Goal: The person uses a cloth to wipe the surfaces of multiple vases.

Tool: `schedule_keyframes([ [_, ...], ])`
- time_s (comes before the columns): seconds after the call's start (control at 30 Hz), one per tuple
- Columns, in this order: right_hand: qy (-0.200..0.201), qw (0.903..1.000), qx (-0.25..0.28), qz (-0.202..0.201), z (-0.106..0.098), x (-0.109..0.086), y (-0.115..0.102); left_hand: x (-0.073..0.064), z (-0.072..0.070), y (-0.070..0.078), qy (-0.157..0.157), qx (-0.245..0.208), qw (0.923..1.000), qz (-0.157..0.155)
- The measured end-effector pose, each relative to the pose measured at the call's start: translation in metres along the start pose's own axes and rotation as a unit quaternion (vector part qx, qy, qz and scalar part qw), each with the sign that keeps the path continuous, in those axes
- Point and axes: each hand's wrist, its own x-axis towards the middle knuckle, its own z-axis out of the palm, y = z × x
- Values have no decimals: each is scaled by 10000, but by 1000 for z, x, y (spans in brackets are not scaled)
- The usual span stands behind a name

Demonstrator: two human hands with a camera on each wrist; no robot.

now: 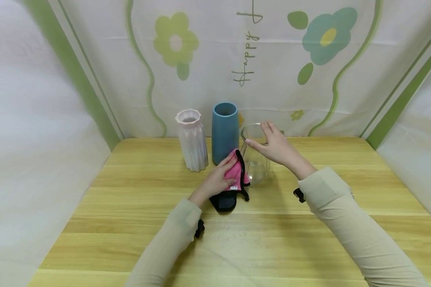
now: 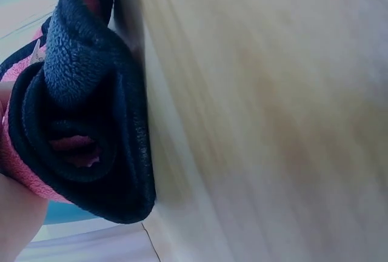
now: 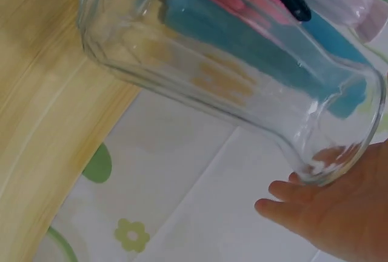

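My left hand (image 1: 216, 181) holds a pink cloth (image 1: 233, 171) with black edging and a dark underside, bunched low over the table. In the left wrist view the folded cloth (image 2: 79, 92) shows its dark, fluffy side beside the wood. A clear glass vase (image 1: 256, 169) stands upright just right of the cloth. My right hand (image 1: 274, 145) is at the vase's rim, fingers straight and thumb spread across the mouth. The right wrist view shows those fingers (image 3: 285, 210) just outside the rim of the glass vase (image 3: 242, 92); the thumb is hidden there.
A blue vase (image 1: 225, 131) stands behind the cloth. Left of it is a pale, ribbed vase (image 1: 192, 141) with a scalloped rim. The wooden table (image 1: 309, 239) ends at a printed curtain (image 1: 208, 48) behind the vases.
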Motion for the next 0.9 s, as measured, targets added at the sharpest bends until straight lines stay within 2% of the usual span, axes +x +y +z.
schedule_keyframes([
  [0.27, -273, 9991, 153, -269, -5, 7, 20, -2, -1, -2, 83, -125, 9999, -24],
  [0.43, -466, 9983, 135, -332, -7, 7, 22, -1, -5, 1, 451, -377, 9982, 148],
  [0.6, -420, 9988, 171, -159, -7, 4, 18, 4, -8, 5, 768, -596, 9945, 391],
  [0.9, -115, 9997, 43, 208, 2, -1, 4, 9, -8, 7, 517, -396, 9976, 218],
])
